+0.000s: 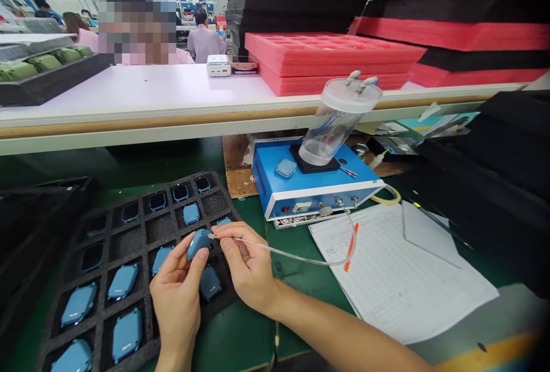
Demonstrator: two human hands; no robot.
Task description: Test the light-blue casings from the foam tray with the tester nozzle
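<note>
My left hand (pixel 178 289) pinches a blue smartwatch case (pixel 197 245) between thumb and fingers, tilted above a black foam tray (pixel 101 317). My right hand (pixel 251 271) is closed on the end of a thin clear tube (pixel 296 255). The tube's small tip meets the case's right edge; whether it is seated in a hole is too small to tell. From there the tube curves right to the front of a blue bench unit (pixel 275 188). Several more blue watch cases (pixel 128 335) lie in the tray's compartments, some showing dark screens. My hands hide part of the tray.
On the blue unit stand a clear cylinder (pixel 329 131) and another blue case (pixel 286 168). Written sheets (pixel 387 269) lie to the right. A shelf (pixel 172 88) crosses ahead, bearing red foam trays (pixel 326 54) and black foam stacks. A person sits opposite.
</note>
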